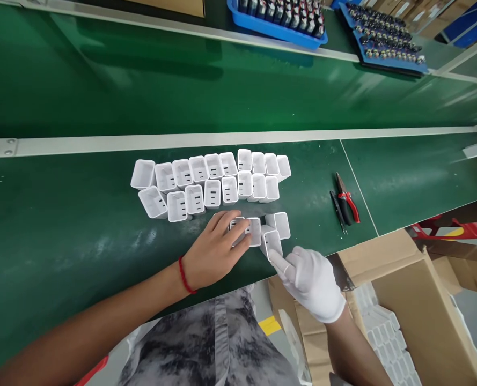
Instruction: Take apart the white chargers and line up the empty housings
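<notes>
With left hand [215,250] spread over white cups [256,231] on the desk [73,236] and right hand [309,282] touching the nearest (can't tell if gripping), looks like light, stiff plastic, best held by opposite sides.

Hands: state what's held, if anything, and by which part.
The gloved right hand touches one white box at its near rim; the left hand lies over two more boxes. Whether either grips cannot be told.

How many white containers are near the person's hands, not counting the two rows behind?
4 can be seen: one container partly under the left hand, one beside it, one at the gloved right hand, and one behind that. The left hand may hide more.
</notes>
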{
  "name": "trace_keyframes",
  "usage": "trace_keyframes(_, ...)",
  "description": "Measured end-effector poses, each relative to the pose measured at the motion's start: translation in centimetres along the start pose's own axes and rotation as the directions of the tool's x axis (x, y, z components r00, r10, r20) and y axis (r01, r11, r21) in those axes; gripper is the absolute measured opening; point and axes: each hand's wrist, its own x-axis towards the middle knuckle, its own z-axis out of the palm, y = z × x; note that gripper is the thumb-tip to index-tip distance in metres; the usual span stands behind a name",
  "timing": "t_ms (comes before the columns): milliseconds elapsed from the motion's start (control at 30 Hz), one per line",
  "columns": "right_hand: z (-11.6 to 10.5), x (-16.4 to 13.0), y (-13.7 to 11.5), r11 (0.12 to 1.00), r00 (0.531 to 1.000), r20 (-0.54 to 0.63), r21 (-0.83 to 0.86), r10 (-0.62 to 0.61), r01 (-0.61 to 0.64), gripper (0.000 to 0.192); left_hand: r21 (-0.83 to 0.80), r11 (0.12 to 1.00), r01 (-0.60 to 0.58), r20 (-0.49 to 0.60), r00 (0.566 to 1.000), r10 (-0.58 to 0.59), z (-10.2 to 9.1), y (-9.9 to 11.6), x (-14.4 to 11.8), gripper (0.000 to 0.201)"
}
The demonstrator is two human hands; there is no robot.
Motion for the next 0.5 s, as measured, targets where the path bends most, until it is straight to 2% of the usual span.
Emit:
trace_keyframes(33,-0.2,-0.5,-0.1,1.000,1.000,0.016,0.018,-0.021,0.020,0.028,-0.001,1.000,0.000,-0.002,1.000,0.000,0.0,0.0,0.0,0.014)
trace_keyframes(100,-0.5,-1.3,-0.2,0.994,0.997,0.060,0.095,0.045,-0.050,0.015,-0.012,1.000,0.004,-0.010,1.000,-0.004,-0.1,-0.1,0.0,0.013)
trace_keyframes(200,-0.9,-2.7,0.4,0.960,0.964,0.167,0.155,0.205,-0.231,0.030,-0.056,0.998,0.018,-0.007,1.000,-0.018,-0.4,0.0,0.4,0.015)
trace_keyframes(333,-1.1,-4.4,4.2,0.876,0.888,0.285,0.225,0.360,-0.427,0.018,-0.073,0.997,0.020,0.017,1.000,-0.019,-0.4,0.4,1.3,0.021)
trace_keyframes(433,-0.2,-3.8,7.3,0.820,0.877,0.272,0.325,0.396,-0.471,0.024,-0.063,0.998,0.025,0.018,1.000,-0.024,-0.3,0.6,1.7,0.015)
trace_keyframes(500,0.8,-2.5,8.4,0.767,0.865,0.293,0.404,0.407,-0.498,0.030,-0.066,0.998,0.016,0.001,1.000,-0.016,-0.6,0.5,1.5,0.016)
